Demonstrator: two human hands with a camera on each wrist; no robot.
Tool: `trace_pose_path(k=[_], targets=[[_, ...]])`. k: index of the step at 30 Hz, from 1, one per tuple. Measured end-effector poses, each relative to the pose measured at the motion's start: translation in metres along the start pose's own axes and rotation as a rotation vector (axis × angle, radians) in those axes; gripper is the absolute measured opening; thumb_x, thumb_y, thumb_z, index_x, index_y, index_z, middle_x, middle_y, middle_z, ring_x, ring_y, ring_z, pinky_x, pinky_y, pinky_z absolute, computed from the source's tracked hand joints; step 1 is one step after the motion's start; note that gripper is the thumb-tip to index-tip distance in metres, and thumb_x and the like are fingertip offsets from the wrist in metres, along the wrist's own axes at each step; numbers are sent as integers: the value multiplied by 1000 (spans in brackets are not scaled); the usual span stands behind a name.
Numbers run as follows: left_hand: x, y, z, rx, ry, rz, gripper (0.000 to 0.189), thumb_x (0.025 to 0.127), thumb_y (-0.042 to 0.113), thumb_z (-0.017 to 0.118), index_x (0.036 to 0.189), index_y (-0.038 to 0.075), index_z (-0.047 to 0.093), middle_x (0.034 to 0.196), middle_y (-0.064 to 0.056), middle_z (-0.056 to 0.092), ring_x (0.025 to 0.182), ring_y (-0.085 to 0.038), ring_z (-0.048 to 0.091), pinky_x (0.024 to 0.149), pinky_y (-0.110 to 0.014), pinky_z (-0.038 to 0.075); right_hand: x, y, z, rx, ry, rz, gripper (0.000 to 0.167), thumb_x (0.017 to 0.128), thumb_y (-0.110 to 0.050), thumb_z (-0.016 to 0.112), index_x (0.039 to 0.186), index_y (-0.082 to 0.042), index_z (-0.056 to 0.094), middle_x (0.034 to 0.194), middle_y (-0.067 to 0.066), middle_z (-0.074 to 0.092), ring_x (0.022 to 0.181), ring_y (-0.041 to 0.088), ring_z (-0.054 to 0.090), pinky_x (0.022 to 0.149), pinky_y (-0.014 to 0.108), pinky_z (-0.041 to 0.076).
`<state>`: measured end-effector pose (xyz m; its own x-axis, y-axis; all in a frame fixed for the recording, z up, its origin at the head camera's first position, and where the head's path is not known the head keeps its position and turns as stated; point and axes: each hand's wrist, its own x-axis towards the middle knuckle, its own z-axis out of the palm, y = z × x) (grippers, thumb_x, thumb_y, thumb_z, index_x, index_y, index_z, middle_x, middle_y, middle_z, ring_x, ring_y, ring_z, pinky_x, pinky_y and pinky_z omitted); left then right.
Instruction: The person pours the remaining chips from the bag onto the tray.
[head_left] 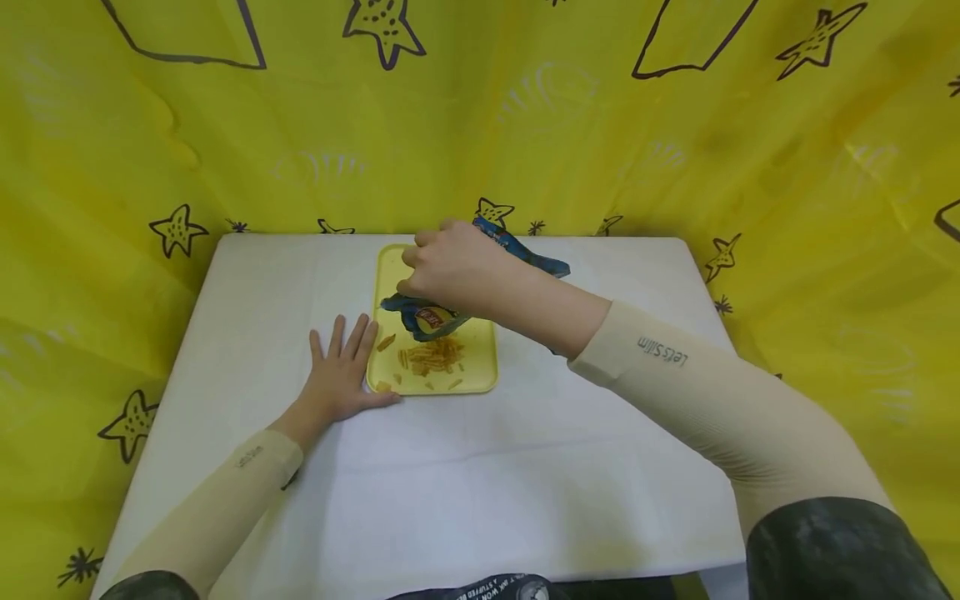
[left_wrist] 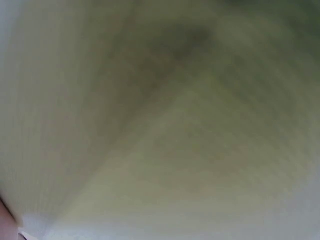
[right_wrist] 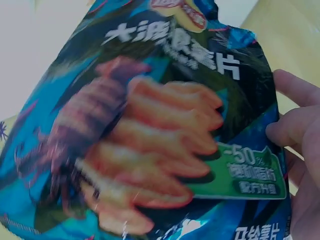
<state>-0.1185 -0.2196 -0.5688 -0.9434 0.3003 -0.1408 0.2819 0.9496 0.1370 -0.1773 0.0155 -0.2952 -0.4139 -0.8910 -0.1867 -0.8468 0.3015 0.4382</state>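
My right hand [head_left: 461, 267] grips a blue bag of potato chips [right_wrist: 150, 135] by its side edge. The bag hangs tipped over a yellow tray [head_left: 483, 358], its top end low and toward me. Below that end, a small heap of broken ridged chips [head_left: 433, 357] lies on the tray, with several loose bits around it. My left hand [head_left: 341, 379] rests with fingers spread at the tray's near left corner, thumb along the near edge. Only blurred pale sleeve fills most of the left wrist view.
A white-covered table [head_left: 525, 483] carries the tray near its far edge. Behind it and along both sides hangs a yellow curtain [head_left: 465, 133] with drawn stars. Pale sleeves [head_left: 675, 392] cover both forearms.
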Motion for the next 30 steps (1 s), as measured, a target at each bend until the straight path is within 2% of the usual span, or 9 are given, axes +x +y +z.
trace_pose_path(k=[6,13,26,30], targets=[[2,-1,1,10,-19,0,131,70,97,36,160,14,-10,168,-8,-14,150,-44,-18,107,-72,-18,0,-1,-2,5,4,1,18,94,-22,71,109,-30,75,101,-2,71,90,20,63,74,34,53],[1,0,0,9,-12,-5,130,71,96,39,160,14,-8,168,-9,-12,150,-44,-17,108,-72,-18,-1,0,-3,5,-1,16,23,90,-24,76,112,-31,74,102,-2,70,91,20,62,73,34,52],[3,-3,4,29,-5,-11,130,70,98,35,160,15,-9,168,-8,-13,150,-42,-18,108,-71,-19,-3,4,-5,14,-11,30,26,92,-22,73,116,-33,73,106,-1,71,92,21,62,75,36,51],[3,-3,4,27,3,-10,130,70,97,36,161,15,-8,168,-8,-12,151,-43,-17,108,-72,-17,-4,5,-6,17,-18,34,30,89,-25,77,117,-33,73,107,-1,70,93,21,62,74,36,51]])
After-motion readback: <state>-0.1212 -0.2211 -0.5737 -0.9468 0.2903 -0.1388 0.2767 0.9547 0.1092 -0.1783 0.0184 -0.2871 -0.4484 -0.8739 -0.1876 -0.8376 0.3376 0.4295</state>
